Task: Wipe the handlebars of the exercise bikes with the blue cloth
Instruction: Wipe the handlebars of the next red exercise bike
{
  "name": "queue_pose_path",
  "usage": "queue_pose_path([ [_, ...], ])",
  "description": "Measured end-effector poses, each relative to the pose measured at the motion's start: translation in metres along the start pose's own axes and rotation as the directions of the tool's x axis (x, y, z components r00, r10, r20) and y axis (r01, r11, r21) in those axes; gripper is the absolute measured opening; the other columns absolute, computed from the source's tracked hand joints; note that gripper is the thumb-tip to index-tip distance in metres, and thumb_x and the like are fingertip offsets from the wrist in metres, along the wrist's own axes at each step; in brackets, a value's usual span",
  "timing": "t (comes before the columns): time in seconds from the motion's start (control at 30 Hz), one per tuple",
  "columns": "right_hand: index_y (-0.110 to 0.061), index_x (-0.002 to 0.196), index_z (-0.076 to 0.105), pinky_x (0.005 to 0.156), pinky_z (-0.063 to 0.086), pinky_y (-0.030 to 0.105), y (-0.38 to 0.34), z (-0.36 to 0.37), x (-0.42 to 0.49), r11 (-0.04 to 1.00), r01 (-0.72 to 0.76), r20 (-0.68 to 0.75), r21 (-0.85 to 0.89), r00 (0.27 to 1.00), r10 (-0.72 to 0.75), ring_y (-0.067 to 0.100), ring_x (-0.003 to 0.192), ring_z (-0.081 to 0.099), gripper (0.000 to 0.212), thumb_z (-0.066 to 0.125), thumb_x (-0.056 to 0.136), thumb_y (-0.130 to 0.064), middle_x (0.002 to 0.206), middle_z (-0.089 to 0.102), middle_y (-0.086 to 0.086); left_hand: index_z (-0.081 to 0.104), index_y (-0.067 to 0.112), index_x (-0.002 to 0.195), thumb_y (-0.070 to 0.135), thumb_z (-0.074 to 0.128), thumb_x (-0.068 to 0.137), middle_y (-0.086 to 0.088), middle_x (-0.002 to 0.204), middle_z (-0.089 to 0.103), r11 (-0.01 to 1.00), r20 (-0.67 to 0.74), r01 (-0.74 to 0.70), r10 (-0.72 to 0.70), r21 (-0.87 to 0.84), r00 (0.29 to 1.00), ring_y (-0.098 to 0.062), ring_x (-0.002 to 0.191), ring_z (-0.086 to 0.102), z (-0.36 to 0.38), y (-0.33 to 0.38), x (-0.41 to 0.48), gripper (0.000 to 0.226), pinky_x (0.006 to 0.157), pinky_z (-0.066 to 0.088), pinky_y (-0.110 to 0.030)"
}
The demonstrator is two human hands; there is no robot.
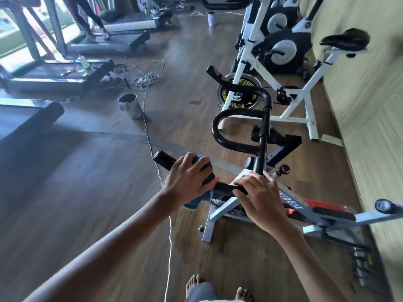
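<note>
The nearest exercise bike's black handlebar (263,127) loops in front of me. My left hand (188,177) grips the blue cloth (206,171), wrapped round the bar's near left arm; a corner of the cloth hangs below my wrist. The bare end of that arm (162,159) sticks out to the left. My right hand (259,195) holds the bar close to its centre stem, fingers curled over it. A second white bike (290,90) stands behind, with its own black handlebar (214,76).
A white cable (150,147) runs along the wooden floor past my bare feet (194,284). A tumbler (132,105) and a tangle of cords sit on the floor to the left. Treadmills (54,73) line the left side, a person on one. The wall (359,105) is on the right.
</note>
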State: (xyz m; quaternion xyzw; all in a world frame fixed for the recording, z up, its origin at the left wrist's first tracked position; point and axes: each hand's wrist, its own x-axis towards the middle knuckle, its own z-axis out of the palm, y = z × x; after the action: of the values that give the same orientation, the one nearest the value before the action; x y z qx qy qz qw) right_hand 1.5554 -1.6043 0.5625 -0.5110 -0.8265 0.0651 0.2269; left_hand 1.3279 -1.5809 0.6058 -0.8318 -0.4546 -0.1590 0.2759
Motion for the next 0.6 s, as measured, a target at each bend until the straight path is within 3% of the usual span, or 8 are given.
queue_pose_path([
  [0.2,-0.028,0.109,0.061,0.110,0.028,0.046,0.006,-0.001,0.002,0.998,0.062,-0.041,0.002,0.997,-0.062,0.014,0.118,0.054,0.041,0.027,0.100,-0.049,0.106,0.064,-0.011,0.071,0.018,0.081,0.037,0.068,0.085,-0.001,0.100,0.071,0.995,-0.074,-0.098,0.099,0.022,0.992,-0.026,0.083,0.063,-0.030,-0.070,-0.005,0.020,0.072,0.052,-0.033],
  [0.37,-0.028,0.110,0.060,0.111,0.028,0.048,0.004,0.003,0.001,0.999,0.048,-0.025,-0.022,0.999,-0.048,0.015,0.120,0.053,0.038,0.029,0.100,-0.047,0.109,0.063,-0.010,0.068,0.019,0.077,0.043,0.054,0.091,0.001,0.096,0.069,0.999,-0.043,0.035,-0.035,0.008,0.998,-0.025,0.082,0.061,-0.016,-0.029,-0.007,0.031,0.072,0.049,-0.034],
  [0.47,-0.023,0.116,0.059,0.112,0.026,0.041,0.010,0.000,0.001,0.993,0.072,-0.095,0.089,0.994,-0.063,0.016,0.124,0.052,0.037,0.031,0.100,-0.041,0.118,0.064,-0.005,0.070,0.020,0.084,0.043,0.046,0.095,0.001,0.099,0.069,0.984,0.043,0.139,-0.135,-0.115,0.990,-0.026,0.086,0.061,0.000,0.029,-0.003,0.035,0.073,0.052,-0.038],
  [0.53,-0.016,0.119,0.059,0.110,0.029,0.036,0.018,-0.004,0.002,0.982,0.029,-0.180,0.188,0.984,0.005,0.020,0.129,0.049,0.038,0.033,0.101,-0.035,0.124,0.062,0.002,0.072,0.021,0.088,0.044,0.043,0.097,0.002,0.102,0.068,0.946,0.073,0.245,-0.235,-0.212,0.969,-0.026,0.088,0.060,0.001,0.046,0.003,0.038,0.072,0.052,-0.039],
  [0.6,-0.012,0.117,0.062,0.109,0.032,0.032,0.025,-0.009,0.003,0.966,-0.023,-0.224,0.258,0.971,0.083,0.019,0.130,0.047,0.038,0.033,0.101,-0.031,0.125,0.063,0.005,0.072,0.020,0.093,0.046,0.041,0.098,0.000,0.106,0.067,0.948,0.093,0.231,-0.215,-0.218,0.972,-0.026,0.086,0.061,-0.001,0.042,0.002,0.041,0.070,0.054,-0.039],
])
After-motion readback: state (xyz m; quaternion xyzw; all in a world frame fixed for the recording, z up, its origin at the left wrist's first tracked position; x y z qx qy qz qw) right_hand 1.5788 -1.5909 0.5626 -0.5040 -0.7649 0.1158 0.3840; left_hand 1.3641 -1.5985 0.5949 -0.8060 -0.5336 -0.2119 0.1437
